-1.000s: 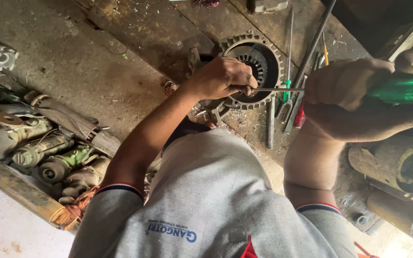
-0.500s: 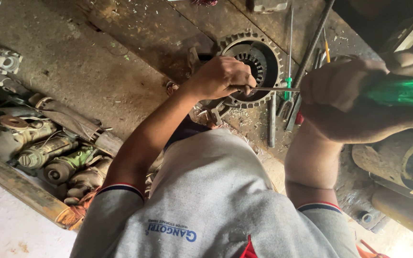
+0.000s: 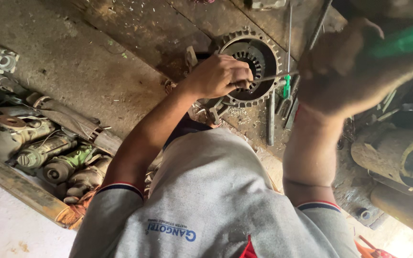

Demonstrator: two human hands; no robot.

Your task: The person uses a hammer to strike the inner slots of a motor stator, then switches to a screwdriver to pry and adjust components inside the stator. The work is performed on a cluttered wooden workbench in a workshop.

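A round toothed metal motor part (image 3: 264, 52) lies on the grimy floor. My left hand (image 3: 218, 76) rests on its near rim, fingers pinched around the tip end of a thin screwdriver shaft (image 3: 269, 77). My right hand (image 3: 350, 71), close to the camera and blurred, is closed on that screwdriver's green handle (image 3: 407, 40). The shaft runs level from my right hand to my left, across the part's lower edge. My grey shirt (image 3: 216, 210) fills the bottom of the view.
A small green-handled screwdriver (image 3: 288, 86) and a metal bar (image 3: 270, 119) lie beside the round part. Old motor bodies (image 3: 48, 153) are heaped at the left behind a wooden plank (image 3: 20, 188). Rusty cylinders (image 3: 397, 157) lie at the right.
My right hand with the green handle has shifted slightly left and nearer the camera. My left hand stays on the round part.
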